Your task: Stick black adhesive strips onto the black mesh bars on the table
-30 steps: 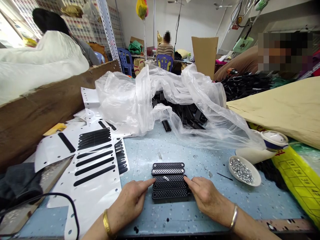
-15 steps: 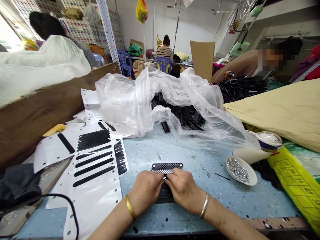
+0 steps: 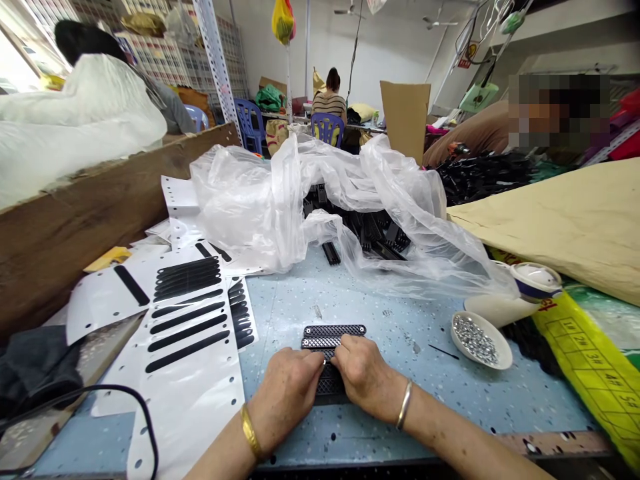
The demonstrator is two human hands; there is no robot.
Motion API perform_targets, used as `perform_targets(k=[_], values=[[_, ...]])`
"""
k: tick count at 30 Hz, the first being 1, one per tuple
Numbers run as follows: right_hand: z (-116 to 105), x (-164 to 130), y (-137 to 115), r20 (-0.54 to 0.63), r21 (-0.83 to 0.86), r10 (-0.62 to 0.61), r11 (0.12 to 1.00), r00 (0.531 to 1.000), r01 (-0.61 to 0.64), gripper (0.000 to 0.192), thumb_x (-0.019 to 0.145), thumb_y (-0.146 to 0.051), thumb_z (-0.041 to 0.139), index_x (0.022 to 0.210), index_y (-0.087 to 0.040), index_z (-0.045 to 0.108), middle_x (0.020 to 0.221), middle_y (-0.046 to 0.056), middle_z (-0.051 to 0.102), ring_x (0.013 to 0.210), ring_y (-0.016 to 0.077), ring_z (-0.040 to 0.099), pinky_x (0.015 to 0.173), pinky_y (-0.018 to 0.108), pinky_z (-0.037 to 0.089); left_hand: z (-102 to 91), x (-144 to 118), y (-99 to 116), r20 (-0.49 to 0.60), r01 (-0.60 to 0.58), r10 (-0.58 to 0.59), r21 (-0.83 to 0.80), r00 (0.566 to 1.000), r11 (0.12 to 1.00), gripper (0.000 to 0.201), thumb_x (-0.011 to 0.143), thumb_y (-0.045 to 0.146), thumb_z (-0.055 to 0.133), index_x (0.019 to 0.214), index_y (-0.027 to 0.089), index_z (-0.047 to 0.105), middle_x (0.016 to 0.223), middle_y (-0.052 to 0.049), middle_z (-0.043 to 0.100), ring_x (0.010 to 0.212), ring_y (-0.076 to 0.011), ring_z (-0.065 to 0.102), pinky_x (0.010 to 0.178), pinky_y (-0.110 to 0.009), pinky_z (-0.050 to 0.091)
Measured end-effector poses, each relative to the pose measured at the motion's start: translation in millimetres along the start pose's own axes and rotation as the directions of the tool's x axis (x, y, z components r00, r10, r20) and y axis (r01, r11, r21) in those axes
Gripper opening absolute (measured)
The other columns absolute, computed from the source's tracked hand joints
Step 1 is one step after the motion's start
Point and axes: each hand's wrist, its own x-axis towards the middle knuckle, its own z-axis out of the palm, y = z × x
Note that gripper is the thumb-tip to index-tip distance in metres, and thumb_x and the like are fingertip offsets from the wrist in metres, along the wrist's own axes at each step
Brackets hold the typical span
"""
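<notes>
Several black strips with a diamond-mesh surface lie stacked crosswise in front of me; the farthest mesh strip (image 3: 334, 330) shows small silvery ends. My left hand (image 3: 291, 385) is closed in a pinch at the left side of the nearer black mesh piece (image 3: 330, 383). A tiny silvery spot shows at its fingertips, too small to name. My right hand (image 3: 364, 375) is closed too, its curled fingers over the right part of the strips. What its fingers grip is hidden. The two hands' fingertips are close together, with a narrow gap between them.
On the right stands a white bowl (image 3: 506, 360) of small silvery parts, near a thin black stick (image 3: 444, 351). White sheets with black strips (image 3: 187, 350) lie left. A clear plastic bag (image 3: 240, 207) with black parts spreads behind. Co-workers sit beyond; a wooden board (image 3: 100, 180) borders the left.
My fingertips have drawn slightly apart, the left hand shifting a little left and toward me. More of the second mesh strip shows. Both people at the sides have moved slightly.
</notes>
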Motion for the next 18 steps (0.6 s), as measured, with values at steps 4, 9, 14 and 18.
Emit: perform_targets(k=[4, 9, 14, 18], values=[[-9.0, -6.0, -6.2, 0.034, 0.043, -0.004, 0.999, 0.999, 0.002, 0.023, 0.09, -0.006, 0.044, 0.07, -0.015, 0.052, 0.072, 0.005, 0.051, 0.067, 0.0179, 0.043, 0.06, 0.032, 0.028, 1.7, -17.7, 3.3, -0.049, -0.012, 0.012, -0.006, 0.999, 1.0, 0.027, 0.09, 0.012, 0.038, 0.071, 0.019, 0.056, 0.062, -0.002, 0.061, 0.056, -0.0193, 0.058, 0.056, -0.032, 0.041], [-10.3, -9.2, -7.2, 0.042, 0.148, 0.092, 0.984, 0.995, -0.097, 0.027, 0.092, -0.01, 0.043, 0.068, -0.015, 0.055, 0.068, 0.004, 0.051, 0.063, 0.0155, 0.045, 0.057, 0.029, 0.03, 6.4, -22.7, 3.6, -0.094, 0.03, -0.035, -0.057, 0.995, 0.998, 0.024, 0.091, 0.015, 0.039, 0.078, 0.018, 0.059, 0.064, -0.003, 0.063, 0.058, -0.0197, 0.061, 0.056, -0.031, 0.043], [-10.8, -12.3, -1.4, -0.001, 0.287, 0.166, 0.945, 0.986, -0.158, 0.026, 0.094, -0.012, 0.042, 0.077, -0.014, 0.061, 0.069, 0.004, 0.052, 0.062, 0.0141, 0.048, 0.058, 0.026, 0.034, 5.3, -21.2, 3.4, -0.145, 0.014, -0.028, -0.101, 0.989, 0.995, 0.021, 0.091, 0.015, 0.041, 0.09, 0.018, 0.061, 0.067, -0.003, 0.065, 0.061, -0.0191, 0.062, 0.058, -0.031, 0.045], [-15.9, -20.1, 2.1, -0.068, 0.308, 0.193, 0.937, 0.979, -0.163, 0.024, 0.093, -0.01, 0.041, 0.087, -0.013, 0.064, 0.071, 0.005, 0.054, 0.062, 0.014, 0.049, 0.056, 0.026, 0.035, 4.6, -23.2, 3.0, -0.155, 0.018, -0.034, -0.105, 0.987, 0.994, 0.02, 0.091, 0.016, 0.041, 0.093, 0.018, 0.061, 0.068, -0.003, 0.064, 0.061, -0.0185, 0.061, 0.059, -0.031, 0.046]])
